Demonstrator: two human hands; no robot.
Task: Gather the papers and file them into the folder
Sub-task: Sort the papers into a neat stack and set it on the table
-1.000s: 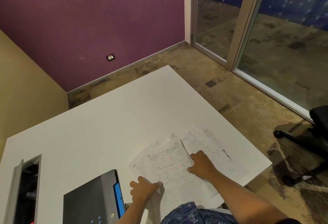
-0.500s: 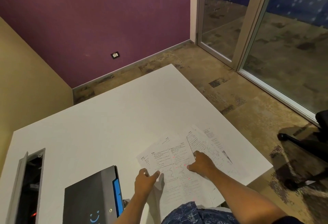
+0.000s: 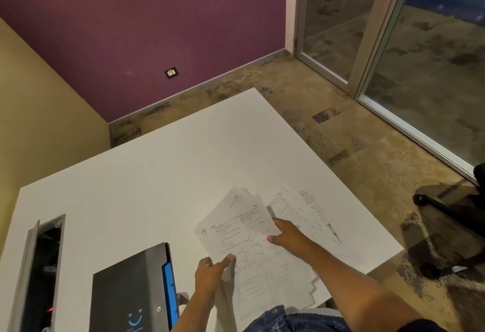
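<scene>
On the white table (image 3: 157,174), the left hand (image 3: 210,276) pinches the printed papers (image 3: 244,237) at their edge — the right hand (image 3: 288,234) lies spread flat on them, beside the dark folder (image 3: 131,289).

The table (image 3: 147,174) is plain white. The papers (image 3: 252,247) are white with fine black print and small red marks. The folder (image 3: 131,289) is dark grey with a bright blue edge and a blue smile-shaped logo. The wall behind is deep purple, the side wall mustard yellow. The carpet is mottled tan with dark patches.
</scene>
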